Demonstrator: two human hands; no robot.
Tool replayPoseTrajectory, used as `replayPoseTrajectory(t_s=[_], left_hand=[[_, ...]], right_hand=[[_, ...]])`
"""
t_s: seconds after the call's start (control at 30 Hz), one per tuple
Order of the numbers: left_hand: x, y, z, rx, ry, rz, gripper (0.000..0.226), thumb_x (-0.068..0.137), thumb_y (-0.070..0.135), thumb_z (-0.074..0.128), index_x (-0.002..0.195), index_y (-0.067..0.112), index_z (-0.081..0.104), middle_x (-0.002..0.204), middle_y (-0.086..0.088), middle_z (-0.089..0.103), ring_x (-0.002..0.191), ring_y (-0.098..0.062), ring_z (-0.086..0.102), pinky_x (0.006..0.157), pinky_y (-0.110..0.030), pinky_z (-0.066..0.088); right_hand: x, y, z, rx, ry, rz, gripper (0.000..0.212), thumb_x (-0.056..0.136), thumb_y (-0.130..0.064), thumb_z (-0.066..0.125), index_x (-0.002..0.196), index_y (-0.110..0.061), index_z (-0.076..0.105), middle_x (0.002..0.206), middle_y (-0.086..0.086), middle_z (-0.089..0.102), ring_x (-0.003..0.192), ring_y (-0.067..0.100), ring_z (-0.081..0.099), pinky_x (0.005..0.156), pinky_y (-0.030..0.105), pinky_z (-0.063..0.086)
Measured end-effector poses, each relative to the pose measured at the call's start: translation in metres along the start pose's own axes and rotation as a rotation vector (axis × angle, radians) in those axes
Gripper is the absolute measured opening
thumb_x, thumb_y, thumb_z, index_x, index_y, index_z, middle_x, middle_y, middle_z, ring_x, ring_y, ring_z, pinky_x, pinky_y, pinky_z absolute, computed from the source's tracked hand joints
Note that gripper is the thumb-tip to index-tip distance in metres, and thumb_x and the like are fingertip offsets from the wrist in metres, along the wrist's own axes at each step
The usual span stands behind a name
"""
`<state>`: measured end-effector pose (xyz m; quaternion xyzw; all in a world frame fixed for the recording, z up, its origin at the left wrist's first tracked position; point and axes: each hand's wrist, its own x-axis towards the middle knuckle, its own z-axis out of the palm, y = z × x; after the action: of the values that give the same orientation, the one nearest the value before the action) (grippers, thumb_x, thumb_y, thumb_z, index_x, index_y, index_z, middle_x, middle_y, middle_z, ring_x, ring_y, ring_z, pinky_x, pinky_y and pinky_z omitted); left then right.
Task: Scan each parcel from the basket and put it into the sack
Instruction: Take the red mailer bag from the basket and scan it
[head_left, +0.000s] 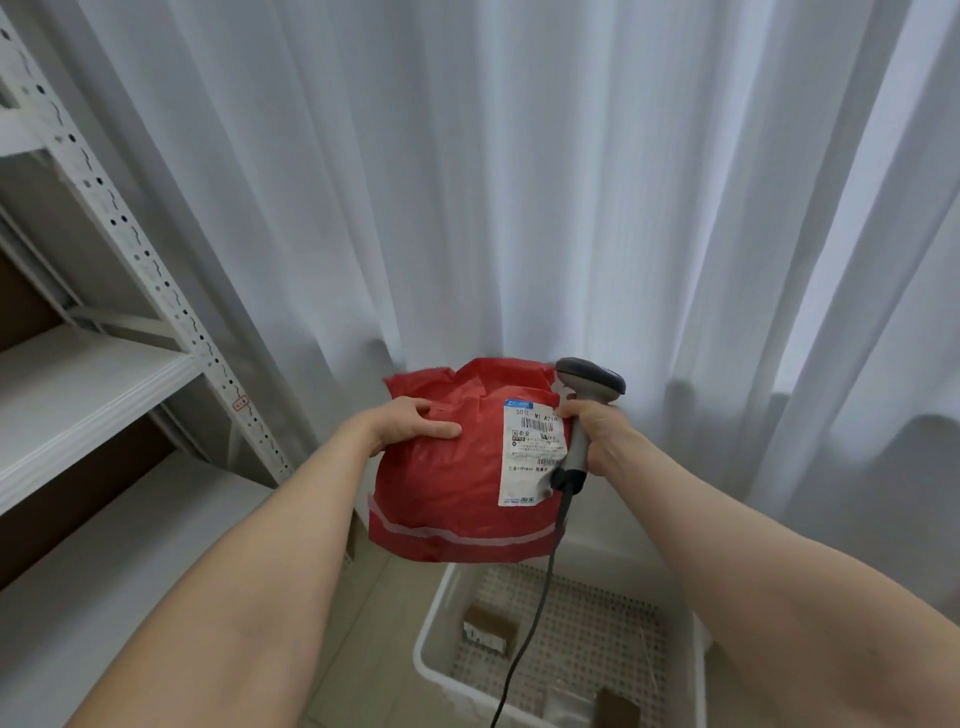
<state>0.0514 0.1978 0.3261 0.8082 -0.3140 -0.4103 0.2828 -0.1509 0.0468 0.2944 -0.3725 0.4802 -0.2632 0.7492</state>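
Observation:
A red plastic parcel (447, 483) with a white shipping label (531, 452) is held up in front of the curtain. My left hand (413, 423) grips its upper left edge, thumb on the front. My right hand (597, 431) grips the handle of a grey barcode scanner (589, 387), whose head sits just right of the label. The scanner's dark cable (535, 613) hangs down. Below stands a white perforated basket (434, 639) holding a small brown box (488, 626) and more small parcels (618, 709). No sack is in view.
A white metal shelving unit (171, 312) stands at the left with bare white shelves. White curtains (519, 182) hang right behind the parcel. Beige floor tiles (374, 649) show between the shelf and the basket.

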Motion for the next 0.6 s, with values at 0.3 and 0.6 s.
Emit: replayPoseTrajectory(t_s=[0.3,0.6], left_hand=[[-0.002,0.006,0.011,-0.285,0.203,0.059,0.014,0.083,0.008,0.067,0.097,0.008,0.07,0.09,-0.013,0.068,0.073,-0.02,0.063,0.074,-0.026,0.052],[-0.002,0.008,0.004,-0.392,0.285,0.11,0.021,0.079,0.008,0.073,0.094,0.012,0.059,0.091,-0.008,0.064,0.079,-0.02,0.062,0.072,-0.028,0.052]], right_hand=[[-0.012,-0.011,-0.001,-0.016,-0.223,0.019,0.038,0.08,-0.001,0.074,0.115,-0.006,0.059,0.091,0.013,0.073,0.073,0.026,0.072,0.059,0.038,0.058],[-0.012,-0.008,0.01,-0.063,-0.228,0.05,0.039,0.079,0.004,0.071,0.116,-0.001,0.062,0.098,0.017,0.073,0.074,0.028,0.071,0.052,0.037,0.058]])
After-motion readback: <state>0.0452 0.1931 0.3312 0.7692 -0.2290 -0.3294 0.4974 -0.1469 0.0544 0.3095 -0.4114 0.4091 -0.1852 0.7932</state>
